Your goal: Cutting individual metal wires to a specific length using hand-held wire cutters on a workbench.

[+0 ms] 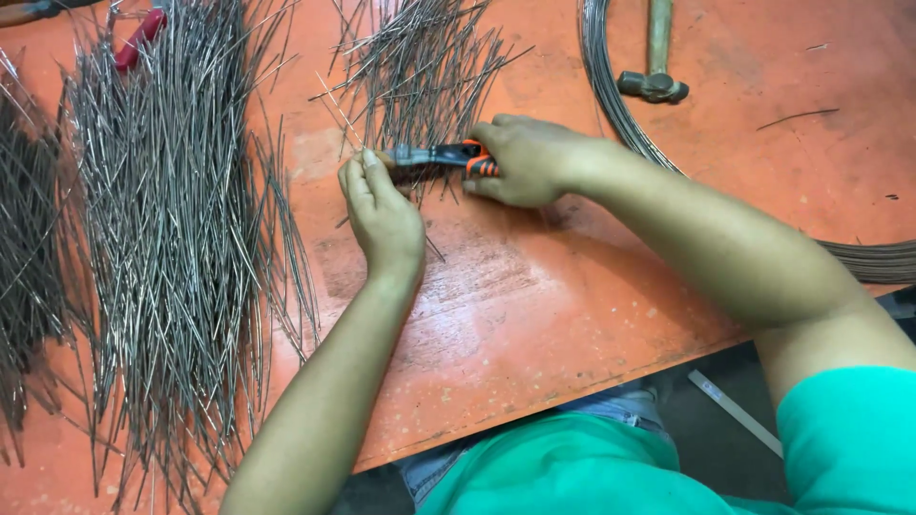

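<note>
Right hand wraps tight around the orange handles of the pliers, nose pointing left over the orange counter. Left hand pinches a thin wire at the plier tip, fingers pressed together. That wire lies at the near edge of the small pile, the big pile well off to the left. Good form here looks like a firm pinch just beside the nose, wrist steady, squeeze even, fingertips out of the bite
</note>
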